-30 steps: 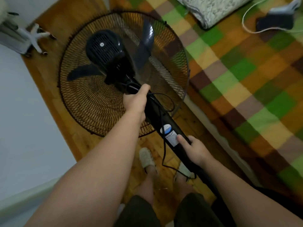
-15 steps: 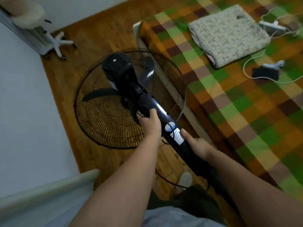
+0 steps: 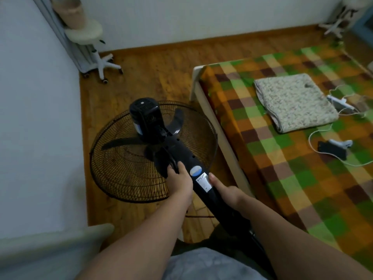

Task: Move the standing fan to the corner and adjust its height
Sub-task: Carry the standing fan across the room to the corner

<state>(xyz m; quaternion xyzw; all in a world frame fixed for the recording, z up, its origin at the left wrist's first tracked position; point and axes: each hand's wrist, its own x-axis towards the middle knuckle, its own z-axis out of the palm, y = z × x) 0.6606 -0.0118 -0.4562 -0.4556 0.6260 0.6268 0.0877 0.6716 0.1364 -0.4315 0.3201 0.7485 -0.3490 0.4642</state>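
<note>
I hold the fan (image 3: 178,147) tipped well forward by its black column, so the motor housing (image 3: 145,116) points away from me and the round wire cage (image 3: 123,170) faces down toward the wooden floor (image 3: 153,69). The fan sits in the strip of floor between the white wall (image 3: 36,122) on my left and the bed (image 3: 282,168) on my right, with the cage rim close to the bed's pale frame (image 3: 196,81).

My left hand (image 3: 179,179) grips the left side of the column, fingers curled round it just below the cage. My right hand (image 3: 227,191) grips the right side a little lower. Its thumb lies along the column beside a white label (image 3: 203,181), and the other fingers wrap underneath where I cannot see them. A round blue and white sticker (image 3: 195,171) sits on the column between my two hands. A thin dark cord (image 3: 199,216) runs across the floor under the column.

The bed has a green, orange and brown checked cover. On it lie a folded speckled blanket (image 3: 292,102), a dark phone (image 3: 331,150) and white cables (image 3: 314,136). In the far left corner a white stool (image 3: 84,33) on wheels stands against the wall.
</note>
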